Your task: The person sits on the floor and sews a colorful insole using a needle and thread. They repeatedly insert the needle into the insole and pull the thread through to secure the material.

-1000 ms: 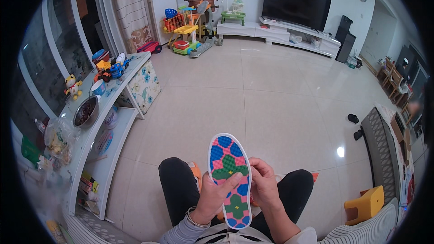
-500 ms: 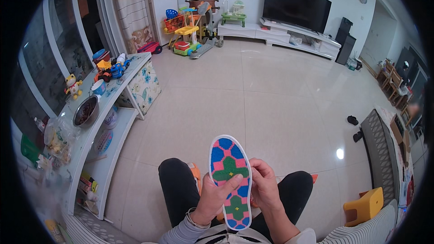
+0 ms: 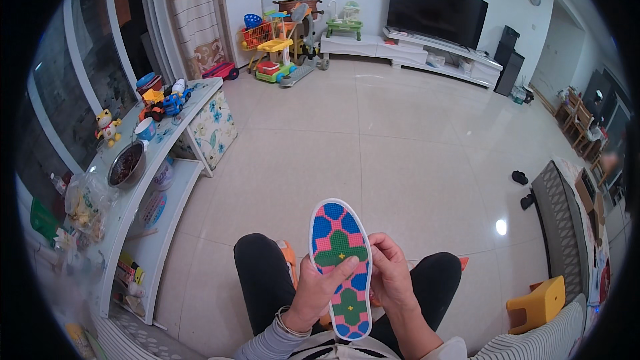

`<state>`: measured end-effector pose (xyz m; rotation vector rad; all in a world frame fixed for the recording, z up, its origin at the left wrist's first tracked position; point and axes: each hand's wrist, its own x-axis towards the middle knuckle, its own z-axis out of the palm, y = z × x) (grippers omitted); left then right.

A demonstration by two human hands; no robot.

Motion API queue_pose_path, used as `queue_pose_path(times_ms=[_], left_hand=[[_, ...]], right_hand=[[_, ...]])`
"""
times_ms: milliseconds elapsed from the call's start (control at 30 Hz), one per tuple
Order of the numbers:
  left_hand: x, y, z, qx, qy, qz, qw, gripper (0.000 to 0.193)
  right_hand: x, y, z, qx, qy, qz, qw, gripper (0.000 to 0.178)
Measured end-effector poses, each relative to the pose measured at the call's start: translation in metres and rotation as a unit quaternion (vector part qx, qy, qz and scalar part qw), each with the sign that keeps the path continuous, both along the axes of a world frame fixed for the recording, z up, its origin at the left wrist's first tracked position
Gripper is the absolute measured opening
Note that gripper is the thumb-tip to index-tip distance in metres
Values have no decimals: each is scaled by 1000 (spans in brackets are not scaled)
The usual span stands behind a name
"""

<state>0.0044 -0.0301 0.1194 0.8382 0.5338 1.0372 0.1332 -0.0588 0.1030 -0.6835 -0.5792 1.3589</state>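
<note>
An embroidered shoe insole with pink, blue and green patches and a white edge stands nearly upright above my lap. My left hand grips its left edge, thumb lying across the green middle patch. My right hand holds the right edge, fingers curled behind it. My knees in black trousers show below both hands.
A long white shelf runs along the left with toys, a metal bowl and bags. Plastic toys and a television stand at the far wall. A yellow stool sits at the lower right, slippers beyond it.
The insole has shifted very slightly; both hands keep the same hold on it.
</note>
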Motion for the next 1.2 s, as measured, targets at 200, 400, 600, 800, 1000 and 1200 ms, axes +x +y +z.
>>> queue_pose_path(times_ms=[200, 400, 600, 800, 1000, 1200], left_hand=[[1, 2, -2, 1, 10, -8, 1000, 22], [0, 2, -2, 9, 18, 0, 1000, 21], [0, 0, 1, 2, 13, 5, 1000, 20], [-1, 1, 1, -3, 1, 1, 1000, 20], [-2, 1, 0, -5, -6, -3, 1000, 21], [-2, 2, -1, -7, -9, -7, 1000, 21]], right_hand=[[1, -1, 3, 7, -7, 5, 1000, 10], [-2, -2, 8, 2, 3, 2, 1000, 10], [-1, 0, 5, -7, 2, 7, 1000, 10], [0, 1, -2, -5, -8, 6, 1000, 10], [-3, 0, 3, -12, -17, -5, 1000, 10], [-2, 1, 0, -8, -17, -2, 1000, 10]])
